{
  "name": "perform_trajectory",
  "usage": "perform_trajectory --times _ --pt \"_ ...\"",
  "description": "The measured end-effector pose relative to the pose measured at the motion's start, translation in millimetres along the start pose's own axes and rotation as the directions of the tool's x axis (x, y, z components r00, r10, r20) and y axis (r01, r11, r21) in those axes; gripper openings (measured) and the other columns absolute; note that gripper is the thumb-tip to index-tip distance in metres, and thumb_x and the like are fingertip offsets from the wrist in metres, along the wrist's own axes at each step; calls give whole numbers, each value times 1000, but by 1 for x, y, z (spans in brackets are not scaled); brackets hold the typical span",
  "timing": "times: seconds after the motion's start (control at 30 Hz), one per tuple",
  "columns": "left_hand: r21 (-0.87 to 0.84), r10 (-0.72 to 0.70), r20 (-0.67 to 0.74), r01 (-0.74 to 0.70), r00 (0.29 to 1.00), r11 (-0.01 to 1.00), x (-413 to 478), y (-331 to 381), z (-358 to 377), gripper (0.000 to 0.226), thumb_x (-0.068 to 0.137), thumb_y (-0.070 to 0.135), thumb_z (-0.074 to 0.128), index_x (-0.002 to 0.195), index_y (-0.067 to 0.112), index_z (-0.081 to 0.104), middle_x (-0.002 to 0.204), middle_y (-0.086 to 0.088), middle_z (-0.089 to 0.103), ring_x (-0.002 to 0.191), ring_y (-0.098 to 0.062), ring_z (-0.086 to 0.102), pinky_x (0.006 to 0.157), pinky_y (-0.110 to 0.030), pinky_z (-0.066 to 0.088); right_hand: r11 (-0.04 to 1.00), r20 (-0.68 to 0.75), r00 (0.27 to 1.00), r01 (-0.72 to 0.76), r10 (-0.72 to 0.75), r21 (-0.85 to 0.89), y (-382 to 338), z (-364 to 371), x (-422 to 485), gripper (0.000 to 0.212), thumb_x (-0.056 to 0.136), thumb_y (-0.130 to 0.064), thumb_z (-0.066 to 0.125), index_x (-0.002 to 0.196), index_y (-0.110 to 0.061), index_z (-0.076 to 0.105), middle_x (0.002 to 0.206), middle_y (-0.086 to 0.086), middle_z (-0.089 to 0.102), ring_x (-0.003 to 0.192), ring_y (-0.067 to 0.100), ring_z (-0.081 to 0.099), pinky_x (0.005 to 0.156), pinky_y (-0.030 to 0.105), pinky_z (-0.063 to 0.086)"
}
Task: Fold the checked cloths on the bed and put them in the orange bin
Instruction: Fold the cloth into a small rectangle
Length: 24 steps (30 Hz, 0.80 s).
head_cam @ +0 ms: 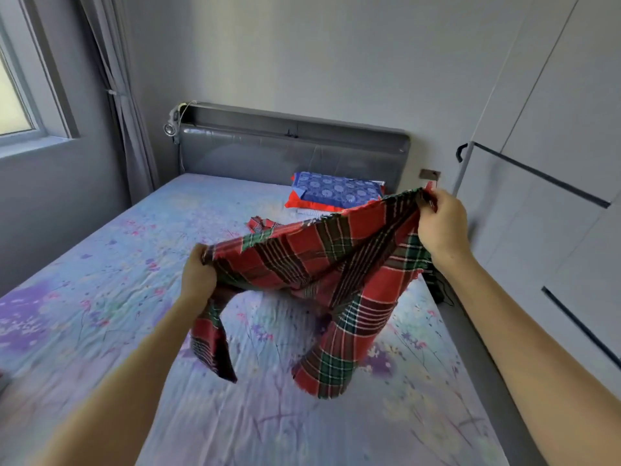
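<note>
Nearest to us, our two bare forearms reach out over the bed (100, 297), whose sheet is pale blue with purple and pink flowers. Our hands are well apart, each clamped on the same checked cloth (302, 257). The left hand (198, 277) is lower and closer to us, its fingers curled round a bunched edge of the cloth. The right hand (442, 223) is higher and farther out, pinching a corner between thumb and fingers.

The cloth is red with green and white checks. It hangs in the air between our hands, raised off the sheet, and sags in the middle. Two loose ends drop down, one below the left hand and a longer one below the right, and we cannot tell whether their tips touch the sheet.

Beyond it, a second small checked cloth (262, 224) lies crumpled on the bed. Behind that, a blue patterned pillow (336, 193) rests on something red, against the grey padded headboard (289, 153).

Farther back on the left are a grey curtain (124, 105) and a window (20, 95). On the right stands a pale wardrobe (554, 163) with dark handles, just beside the bed.
</note>
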<state>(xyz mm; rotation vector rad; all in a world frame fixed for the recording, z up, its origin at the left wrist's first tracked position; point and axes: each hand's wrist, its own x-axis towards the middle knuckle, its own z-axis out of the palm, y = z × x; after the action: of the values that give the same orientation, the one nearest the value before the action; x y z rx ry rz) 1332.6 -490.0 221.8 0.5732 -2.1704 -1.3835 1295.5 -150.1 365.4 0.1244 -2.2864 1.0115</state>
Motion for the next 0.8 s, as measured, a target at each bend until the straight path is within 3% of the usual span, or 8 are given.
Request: perform_trajectory --times 0.07,0.17,0.27,0.33,0.43,0.5,0.6,0.8 --pt "111 135 -21 -132 991 985 23 19 -34 14 90 -1 43 96 6 53 89 -19 56 85 -31 54 72 -36 36 994 59 994 -98 95 48 15 5 -7 25 99 -13 43 113 -2 61 101 20 65 79 31 60 67 32 46" --pt "214 286 -21 -275 958 937 44 65 -107 15 92 9 50 103 6 60 93 -16 62 91 -30 58 77 -29 43 994 285 958 -19 -12 106 12 -5 -28 42 98 -35 44 110 1 61 94 23 64 69 26 55 61 29 40" --pt "166 385 -13 -378 923 911 30 129 -174 16 91 10 55 79 21 57 61 16 63 62 7 58 59 -6 39 968 554 830 -82 -66 238 -3 -32 -46 75 80 -65 55 106 5 59 93 31 59 82 40 55 73 47 44" --pt "227 455 17 -446 891 866 6 166 -201 16 92 15 57 78 23 55 59 13 60 53 11 52 51 -1 35 960 693 717 -143 -66 239 -8 -52 -48 81 54 -79 67 97 -11 66 81 16 61 75 28 59 69 35 48" --pt "447 415 245 -482 876 754 -40 184 -235 28 75 27 76 92 16 58 79 -2 59 70 -13 54 61 -20 42 936 787 604 -193 -124 295 -10 -86 -51 38 62 -37 82 93 -19 69 88 0 74 84 16 70 75 27 57" --pt "546 388 391 -550 835 632 -58 171 -247 33 64 22 84 84 16 59 72 1 58 69 -21 54 60 -26 35 967 758 637 -79 -139 244 -5 -98 -56 23 71 -10 77 93 -11 71 86 -1 75 80 10 70 75 23 56" --pt "641 377 468 -601 799 477 -62 122 -238 37 73 11 79 60 22 46 56 1 50 63 -26 54 56 -31 29 985 692 711 170 -126 4 10 -86 -64 17 77 -13 77 91 -5 72 82 7 73 72 14 65 63 30 47" --pt "803 217 322 -387 922 453 -23 -9 -224 4 76 1 68 75 -3 66 81 -28 61 81 -44 60 74 -45 48 930 571 821 220 -13 -295 52 -32 -107 27 79 -19 75 64 -5 57 69 19 57 71 29 55 57 33 27"
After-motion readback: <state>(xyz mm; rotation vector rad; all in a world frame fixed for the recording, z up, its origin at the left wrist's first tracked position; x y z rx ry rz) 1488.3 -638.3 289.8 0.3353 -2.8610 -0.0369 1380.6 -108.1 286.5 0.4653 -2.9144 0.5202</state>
